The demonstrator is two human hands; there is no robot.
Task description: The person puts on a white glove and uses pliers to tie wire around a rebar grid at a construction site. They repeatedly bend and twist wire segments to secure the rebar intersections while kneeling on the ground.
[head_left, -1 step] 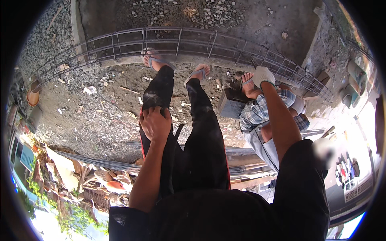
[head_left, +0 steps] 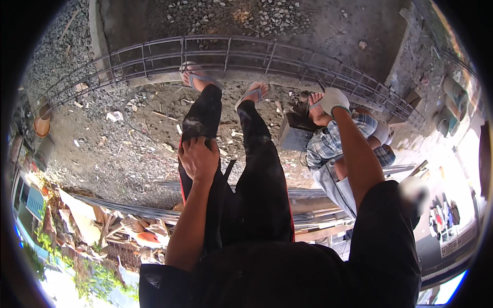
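My bare left hand (head_left: 198, 158) lies on my left knee, over the black trousers (head_left: 203, 115), its fingers spread and holding nothing. A white work glove covers my right hand (head_left: 335, 99), which is stretched out to the far right and closed. From its fist a thin dark metal tool (head_left: 321, 82) points toward a long rebar cage (head_left: 226, 54); its working end is too small to make out. The cage, made of long bars with square ties, runs across the far side in front of my sandalled feet (head_left: 201, 82). Whether the tool touches a bar I cannot tell.
Close by my right arm a person in checked clothing (head_left: 326, 142) sits low, beside a dark box (head_left: 297, 134). Gravel and scraps cover the ground (head_left: 138, 123). Behind me lie long steel bars (head_left: 133, 206) and a debris pile (head_left: 128, 231). An orange container (head_left: 42, 126) stands left.
My gloved right hand has shifted very slightly toward me and to the left, the tool with it. The left hand stays on the knee.
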